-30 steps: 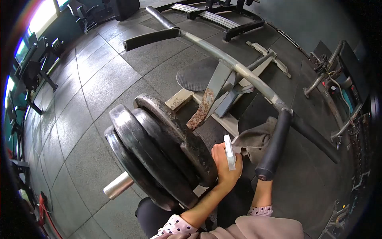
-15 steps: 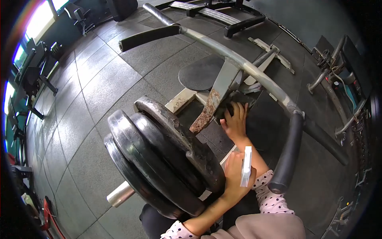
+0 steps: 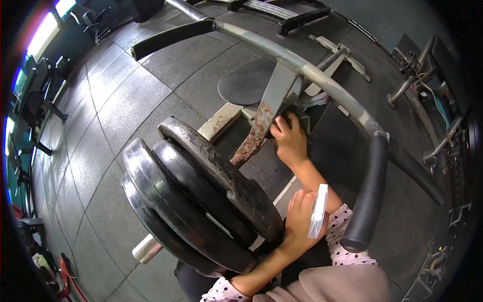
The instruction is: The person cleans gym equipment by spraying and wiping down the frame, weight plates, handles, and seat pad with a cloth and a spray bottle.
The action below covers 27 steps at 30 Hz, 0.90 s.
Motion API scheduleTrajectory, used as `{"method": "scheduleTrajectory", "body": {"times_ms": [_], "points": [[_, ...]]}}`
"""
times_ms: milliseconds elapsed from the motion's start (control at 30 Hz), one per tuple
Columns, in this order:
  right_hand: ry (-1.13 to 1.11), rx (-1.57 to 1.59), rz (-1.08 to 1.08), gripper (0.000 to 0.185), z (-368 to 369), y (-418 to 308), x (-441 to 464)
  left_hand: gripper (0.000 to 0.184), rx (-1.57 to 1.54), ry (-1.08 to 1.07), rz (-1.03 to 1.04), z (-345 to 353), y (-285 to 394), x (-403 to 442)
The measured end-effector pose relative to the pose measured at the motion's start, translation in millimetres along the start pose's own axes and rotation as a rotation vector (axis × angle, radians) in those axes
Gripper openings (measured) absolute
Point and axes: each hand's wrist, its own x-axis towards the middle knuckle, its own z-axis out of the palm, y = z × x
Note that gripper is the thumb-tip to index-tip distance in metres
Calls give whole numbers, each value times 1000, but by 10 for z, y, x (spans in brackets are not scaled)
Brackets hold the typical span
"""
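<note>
My left hand is closed, with a narrow, flat white strip standing up out of it; its exact kind does not show. Just left of this hand are several black weight plates, stacked on a metal sleeve. Farther forward, my right hand has its fingers bent against the dark parts behind a rusty metal bracket. The fingertips are partly hidden, and I cannot make out what they grip. The bracket joins a curved grey bar of the machine.
A black padded handle hangs close to my right forearm, and another handle juts out at the upper left. Beyond the bracket lies a dark ribbed footplate beside a cream beam. Gym machines stand around the rubber-tiled floor.
My right hand has shifted left and its fingers, spread before, are now curled closer to the rusty bracket. The left hand still holds the white strip. The view has moved slightly.
</note>
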Motion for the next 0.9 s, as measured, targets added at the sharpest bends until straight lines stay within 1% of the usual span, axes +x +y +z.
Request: {"method": "scheduleTrajectory", "body": {"times_ms": [100,133,233,267,367,400,433,500,600,700,767,833,867,900], "points": [[-113,226,-108,30,-67,-17,-73,38,-52,-7,1,-22,55,24],[-77,323,-94,29,-38,-24,-118,38,-58,0,5,-35,75,34],[-41,358,-126,30,-54,-2,-168,37,-65,2,24,-71,113,60],[-73,310,-110,27,-37,-52,-200,37,-67,-3,29,-74,118,59],[-19,66,-174,21,51,-16,-181,37,-66,-7,28,-63,75,33],[-54,-70,-190,13,33,25,-99,37,-52,-6,29,-62,75,30],[-18,-96,-158,11,48,70,21,37,-38,-4,31,-64,81,33],[7,-182,-65,14,168,159,171,37,-26,-16,18,-74,77,34],[120,-136,-109,14,208,149,159,38,-34,-37,-6,-49,71,43],[13,-130,-165,12,123,44,81,39,-43,-50,2,-35,63,58],[-43,49,-164,12,50,18,7,40,-106,-59,-15,-38,70,51],[-74,177,-161,14,10,-2,-84,39,-53,-39,48,-58,68,67],[-89,190,-111,18,-27,-41,-155,39,-28,-28,81,-63,72,75],[-82,211,-90,18,-55,-74,-210,39,-31,-24,94,-65,67,75]]}}
